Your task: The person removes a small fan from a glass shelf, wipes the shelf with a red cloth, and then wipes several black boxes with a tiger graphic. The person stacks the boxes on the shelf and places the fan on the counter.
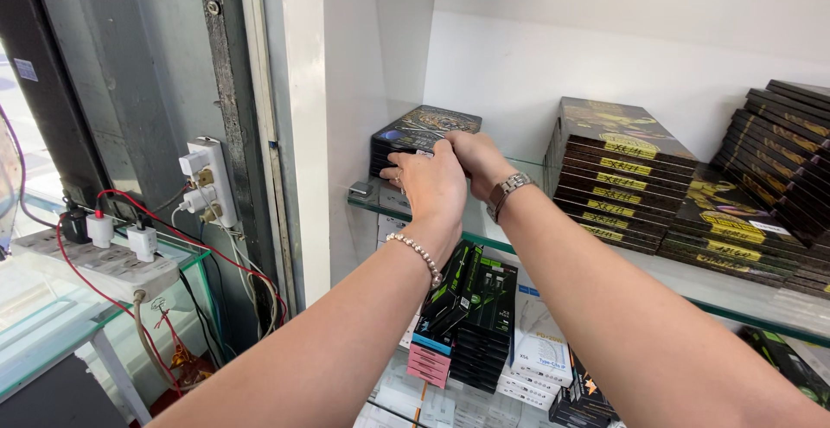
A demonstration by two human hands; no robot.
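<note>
Both my hands reach up to a small stack of flat black boxes with gold patterned covers at the left end of a glass shelf. My left hand, with a bead bracelet on the wrist, grips the stack's front with its fingers over the box edges. My right hand, with a metal watch on the wrist, rests on the right side of the same stack. The lower boxes are partly hidden behind my hands.
Taller stacks of similar black-and-gold boxes fill the shelf to the right. Below, a lower shelf holds black-and-green boxes and white packages. At the left, a wall socket block and a power strip carry plugs and red cables.
</note>
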